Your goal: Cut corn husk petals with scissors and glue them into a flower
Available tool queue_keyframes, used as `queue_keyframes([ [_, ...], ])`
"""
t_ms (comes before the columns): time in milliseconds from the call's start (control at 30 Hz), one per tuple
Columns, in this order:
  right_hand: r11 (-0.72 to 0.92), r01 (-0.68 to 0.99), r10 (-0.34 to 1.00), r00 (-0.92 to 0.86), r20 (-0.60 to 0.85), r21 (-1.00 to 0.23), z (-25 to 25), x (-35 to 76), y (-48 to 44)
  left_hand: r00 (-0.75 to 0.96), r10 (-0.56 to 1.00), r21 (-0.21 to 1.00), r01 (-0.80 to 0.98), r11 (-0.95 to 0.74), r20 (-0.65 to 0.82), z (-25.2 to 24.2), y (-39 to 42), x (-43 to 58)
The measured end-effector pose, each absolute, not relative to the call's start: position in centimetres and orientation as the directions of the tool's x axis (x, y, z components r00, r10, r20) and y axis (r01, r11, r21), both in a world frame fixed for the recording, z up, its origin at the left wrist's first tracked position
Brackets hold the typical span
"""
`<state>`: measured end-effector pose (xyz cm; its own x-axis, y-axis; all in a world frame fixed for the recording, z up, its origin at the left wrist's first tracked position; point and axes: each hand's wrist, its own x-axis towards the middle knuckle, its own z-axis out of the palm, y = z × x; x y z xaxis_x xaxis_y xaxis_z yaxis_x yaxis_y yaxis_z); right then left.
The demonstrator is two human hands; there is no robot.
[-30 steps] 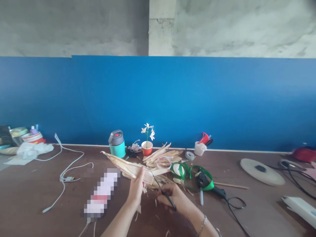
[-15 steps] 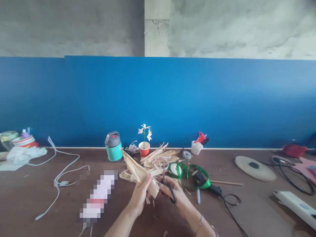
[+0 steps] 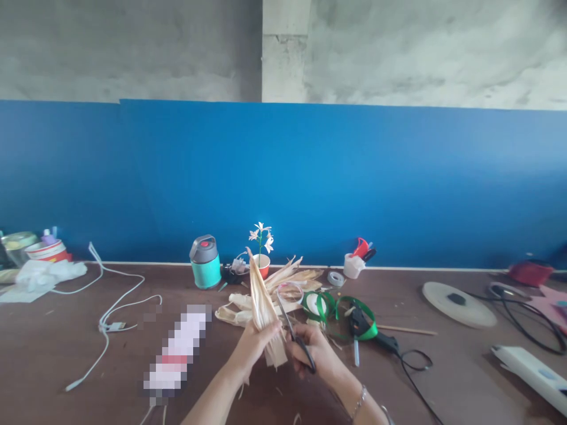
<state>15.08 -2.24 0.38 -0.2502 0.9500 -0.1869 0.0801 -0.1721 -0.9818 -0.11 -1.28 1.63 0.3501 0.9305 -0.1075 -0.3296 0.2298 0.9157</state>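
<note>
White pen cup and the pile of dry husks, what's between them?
A small roll of tape lies on the table between the white pen cup and the husk pile, in the head view.

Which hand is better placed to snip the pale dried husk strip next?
Right, probably: the right hand already grips the black-handled scissors, blades close beside the pale dried husk strip, which the left hand holds upright.

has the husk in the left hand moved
Yes: the husk swung its tip rightward, from left of the teal flask to upright by the red cup.
</note>
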Motion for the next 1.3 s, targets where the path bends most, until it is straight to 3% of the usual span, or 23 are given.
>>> queue_keyframes([
  [200,-0.196,0.106,0.945,-0.246,-0.217,-0.975,0.7,15.4,-2.3,0.188,0.978,0.909,-0.385,0.161,-0.093,0.8,-0.2,-0.7],
  [367,-0.176,0.112,0.931,-0.305,-0.202,-0.978,0.4,15.6,-2.2,0.053,0.972,0.804,-0.554,0.218,-0.227,-0.2,1.0,-1.5],
  [533,0.072,0.312,0.94,-0.34,-0.04,-0.947,-0.3,15.9,-2.1,0.105,0.955,0.722,-0.633,0.281,-0.279,0.5,1.4,-2.7],
  [667,0.212,0.452,0.933,-0.357,0.042,-0.867,-0.3,16.1,-2.1,0.059,0.961,0.742,-0.624,0.245,-0.269,1.0,1.6,-3.3],
  [1033,0.368,0.688,0.923,-0.349,0.16,-0.626,-0.4,16.8,-2.2,-0.009,0.974,0.871,-0.45,0.198,-0.227,1.2,1.6,-3.8],
  [1300,0.32,0.88,0.942,-0.335,0.021,-0.352,1.4,16.2,-2.8,0.016,0.974,0.932,-0.288,0.22,-0.225,-0.1,2.1,-3.8],
])
